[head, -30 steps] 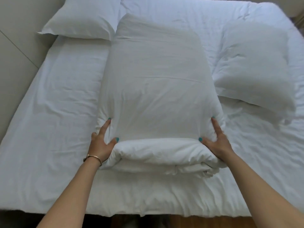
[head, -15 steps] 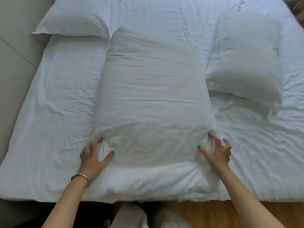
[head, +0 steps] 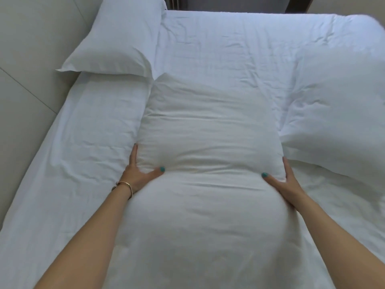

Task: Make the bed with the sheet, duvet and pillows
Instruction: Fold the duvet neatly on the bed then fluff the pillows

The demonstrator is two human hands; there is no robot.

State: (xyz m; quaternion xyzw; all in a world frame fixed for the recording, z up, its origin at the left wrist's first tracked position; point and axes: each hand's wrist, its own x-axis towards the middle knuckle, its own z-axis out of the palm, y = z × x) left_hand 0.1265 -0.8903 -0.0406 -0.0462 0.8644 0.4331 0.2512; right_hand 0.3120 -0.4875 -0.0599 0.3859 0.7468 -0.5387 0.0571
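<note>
Two pillows flank what we see on the bed: going left to right, a pale padded headboard [head: 27,84] runs down the left edge, and the left pillow [head: 116,40] leans against it at the far corner. The white sheet [head: 83,130] covers the mattress, wrinkled. Our left hand [head: 138,171], with a gold bracelet [head: 127,185] on its wrist, presses against the left side of the folded duvet [head: 208,163], its fingers [head: 133,155] spread open along the edge and the thumb lying on top. The duvet sits in the middle of the bed, its near part lifted toward us and blurred. Our right hand [head: 286,182] mirrors the left on the duvet's right side, open and flat, not clenched. The right pillow [head: 337,122] lies just beside the duvet. A dark gap [head: 229,3] shows beyond the far edge. We read no writing anywhere.
</note>
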